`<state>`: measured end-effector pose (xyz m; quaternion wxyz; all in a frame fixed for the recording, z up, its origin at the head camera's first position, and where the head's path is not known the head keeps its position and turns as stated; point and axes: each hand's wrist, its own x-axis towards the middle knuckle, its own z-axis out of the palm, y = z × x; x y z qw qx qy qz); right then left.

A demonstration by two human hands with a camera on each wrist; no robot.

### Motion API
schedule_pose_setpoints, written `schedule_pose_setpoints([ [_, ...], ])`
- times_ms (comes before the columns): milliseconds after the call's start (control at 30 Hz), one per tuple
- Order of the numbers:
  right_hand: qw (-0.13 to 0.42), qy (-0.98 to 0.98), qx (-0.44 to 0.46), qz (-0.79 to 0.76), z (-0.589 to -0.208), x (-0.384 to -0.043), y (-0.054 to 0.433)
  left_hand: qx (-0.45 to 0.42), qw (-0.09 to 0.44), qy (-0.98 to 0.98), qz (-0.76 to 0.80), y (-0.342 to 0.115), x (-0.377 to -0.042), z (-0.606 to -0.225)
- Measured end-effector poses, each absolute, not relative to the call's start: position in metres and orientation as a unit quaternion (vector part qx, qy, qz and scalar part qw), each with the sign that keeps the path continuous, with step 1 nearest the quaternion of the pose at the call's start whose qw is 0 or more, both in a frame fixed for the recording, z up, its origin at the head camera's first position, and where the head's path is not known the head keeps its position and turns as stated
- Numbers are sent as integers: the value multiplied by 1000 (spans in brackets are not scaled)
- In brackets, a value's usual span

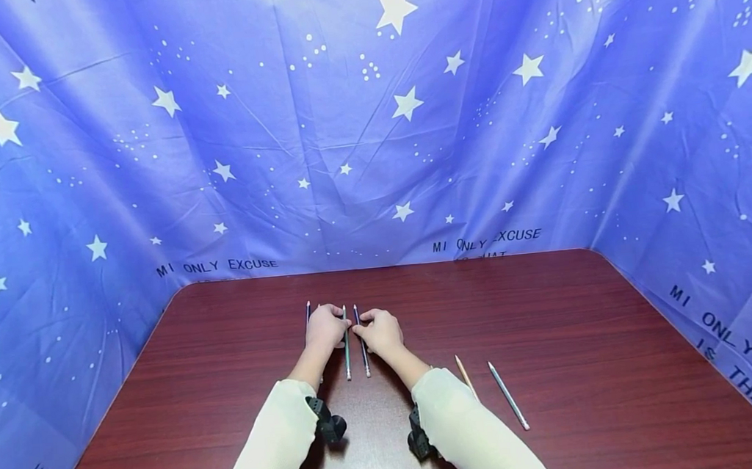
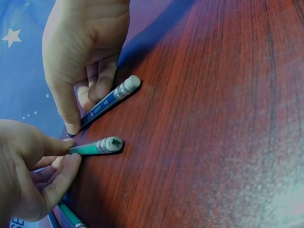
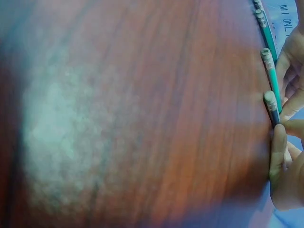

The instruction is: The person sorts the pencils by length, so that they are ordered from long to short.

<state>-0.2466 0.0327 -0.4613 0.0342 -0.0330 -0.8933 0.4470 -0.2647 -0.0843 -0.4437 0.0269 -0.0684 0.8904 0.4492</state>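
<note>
Evidently both hands are narrowed to a pinch, each on its own pencil at the reddish-brown wood-grain bench [image 1: 555, 323].
Thumb and fingers of the left hand [image 1: 325, 330] grip a slim green pencil with a white eraser [image 1: 348, 362], while the right hand [image 1: 381, 331] pinches a dark blue pencil with a white eraser [image 1: 364, 360] just beside it; the two pencils are near each other but apart, erasers toward the person and sharpened tips away. On the left hand's outer side lie a dark-bodied pencil [image 1: 308, 311] and a second green pencil [image 2: 71, 216], both partly hidden. Near the right forearm, a tan pencil [image 1: 463, 373], partly covered by the cream sleeve [image 1: 470, 418], and a silvery pencil [image 1: 508, 395] rest slantwise.
</note>
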Motion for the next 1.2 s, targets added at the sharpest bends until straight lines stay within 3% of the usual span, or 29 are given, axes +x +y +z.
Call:
schedule_pose_setpoints([
  [500,16,-854,-16,520,-451,-246,40,-60,21,904,422,-80,-266,-441],
  [1200,-36,-879,35,473,-430,-242,56,-50,14,926,373,-87,-258,-436],
])
